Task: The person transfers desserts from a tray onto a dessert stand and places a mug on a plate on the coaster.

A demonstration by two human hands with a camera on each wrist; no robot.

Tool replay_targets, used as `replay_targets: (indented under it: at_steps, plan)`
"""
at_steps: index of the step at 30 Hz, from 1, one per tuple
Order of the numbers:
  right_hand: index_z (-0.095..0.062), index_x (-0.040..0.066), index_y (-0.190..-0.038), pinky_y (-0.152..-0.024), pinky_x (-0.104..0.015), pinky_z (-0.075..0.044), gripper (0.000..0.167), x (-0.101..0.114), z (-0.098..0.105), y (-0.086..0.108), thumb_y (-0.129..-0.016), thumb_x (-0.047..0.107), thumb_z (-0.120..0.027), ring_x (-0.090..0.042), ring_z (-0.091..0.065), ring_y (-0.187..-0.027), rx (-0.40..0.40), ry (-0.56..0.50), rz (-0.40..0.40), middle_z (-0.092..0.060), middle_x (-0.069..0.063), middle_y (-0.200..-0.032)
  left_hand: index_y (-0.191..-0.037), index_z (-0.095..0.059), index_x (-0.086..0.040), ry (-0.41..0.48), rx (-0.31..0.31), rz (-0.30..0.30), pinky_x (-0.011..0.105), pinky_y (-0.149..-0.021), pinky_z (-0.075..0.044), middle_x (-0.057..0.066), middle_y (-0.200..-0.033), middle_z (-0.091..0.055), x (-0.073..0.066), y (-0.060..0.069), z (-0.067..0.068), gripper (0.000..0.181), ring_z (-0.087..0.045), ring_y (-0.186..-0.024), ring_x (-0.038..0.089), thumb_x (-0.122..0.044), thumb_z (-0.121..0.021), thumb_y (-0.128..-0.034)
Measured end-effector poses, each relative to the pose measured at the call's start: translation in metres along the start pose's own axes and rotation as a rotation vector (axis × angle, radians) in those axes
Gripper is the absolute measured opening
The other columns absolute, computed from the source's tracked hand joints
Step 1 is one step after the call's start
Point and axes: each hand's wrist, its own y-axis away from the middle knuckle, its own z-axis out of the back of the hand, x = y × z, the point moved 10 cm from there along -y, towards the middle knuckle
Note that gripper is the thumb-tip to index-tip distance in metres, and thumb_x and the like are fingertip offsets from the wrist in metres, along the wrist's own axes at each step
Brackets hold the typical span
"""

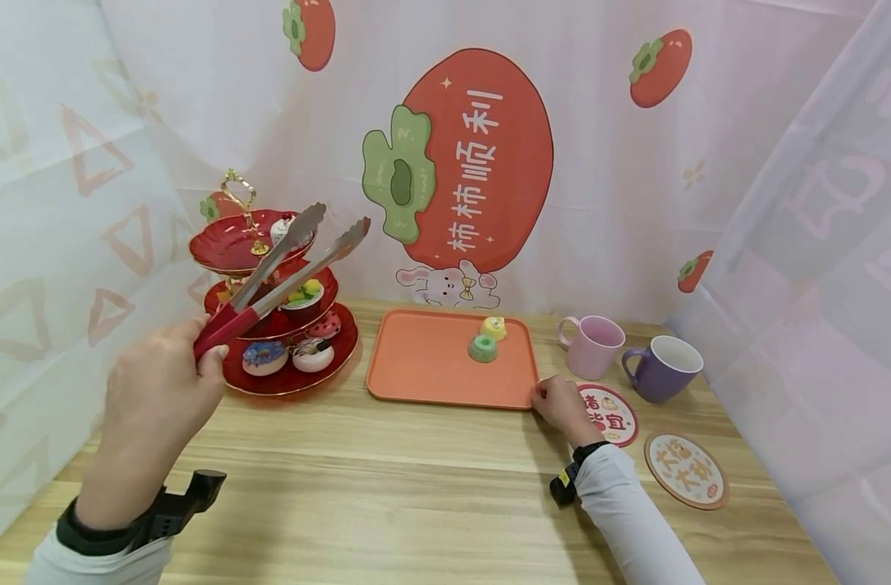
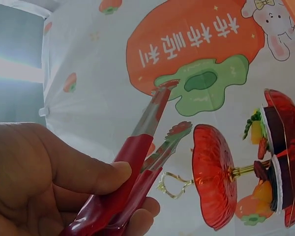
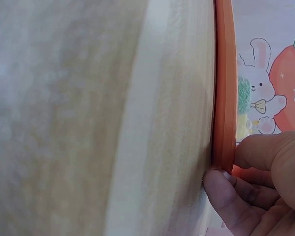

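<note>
In the head view my left hand grips red-handled metal tongs, raised in front of a red three-tier stand. The arms of the tongs are spread apart with nothing between their tips. My right hand pinches the near right corner of an orange tray. In the right wrist view, thumb and fingers of that hand hold the tray's rim. A green piece and a yellow piece lie on the tray's right half.
Pastry-like pieces sit on the stand, among them a blue-topped donut. Right of the tray are a pink mug, a purple mug and two round coasters, one beside my right hand, another nearer. Printed cloth hangs behind.
</note>
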Motion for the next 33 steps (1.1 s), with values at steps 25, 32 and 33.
replay_targets:
  at_steps: [25,32,33]
  plan:
    - [-0.048,0.011,-0.054,-0.05,-0.028,-0.031,0.033,-0.002,-0.001,0.0,-0.084,0.008,-0.063,-0.016,-0.041,-0.051,0.017,0.009,-0.018,-0.04,0.002,-0.052,-0.111,-0.057,0.015,0.069,0.304,0.075,0.048,-0.056,-0.047,0.03,-0.096,-0.06,0.001,0.012,-0.089,0.039,-0.055,-0.068,0.035,-0.004,-0.069,-0.0787]
    - [-0.045,0.011,-0.053,-0.049,-0.028,-0.031,0.036,-0.002,-0.001,0.0,-0.084,0.007,-0.063,-0.016,-0.04,-0.051,0.005,0.002,-0.014,-0.038,0.002,-0.052,-0.112,-0.057,0.014,0.083,0.355,0.09,0.047,-0.055,-0.046,0.03,-0.096,-0.061,0.004,0.017,-0.112,0.039,-0.055,-0.066,0.033,-0.003,-0.068,-0.0784]
    - [-0.045,0.011,-0.053,-0.049,-0.028,-0.031,0.036,-0.002,-0.002,0.0,-0.084,0.007,-0.063,-0.016,-0.041,-0.051,0.009,0.0,-0.017,-0.039,0.002,-0.052,-0.112,-0.058,0.014,0.084,0.36,0.091,0.048,-0.056,-0.046,0.03,-0.096,-0.061,0.004,0.018,-0.115,0.039,-0.056,-0.066,0.033,-0.003,-0.068,-0.0781]
